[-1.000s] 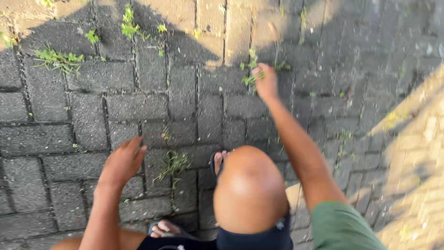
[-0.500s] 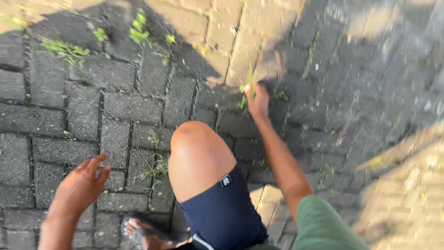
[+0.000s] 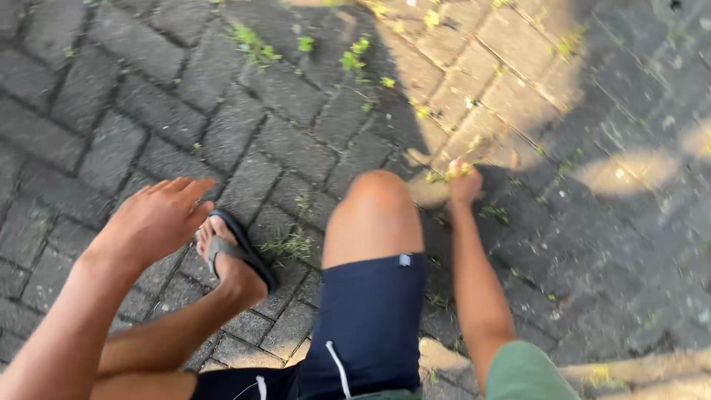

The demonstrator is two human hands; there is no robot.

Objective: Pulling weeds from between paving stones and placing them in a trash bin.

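Observation:
I look down at grey paving bricks with small weeds growing in the joints. My right hand is stretched forward past my bent knee, its fingers closed on a small tuft of green weed at the ground. My left hand hovers above the pavement with the fingers apart and nothing in it, just left of my foot in a black sandal. A grassy weed grows in a joint between the foot and the knee.
More green weeds and small sprouts stand in the joints farther ahead. Scraps of plant litter lie on the sunlit bricks to the upper right. Dark shadow covers the bricks at right.
The view has swung left and down, so my sandalled foot and shorts show. My left hand rose and moved right. My right hand stays on the weed tuft.

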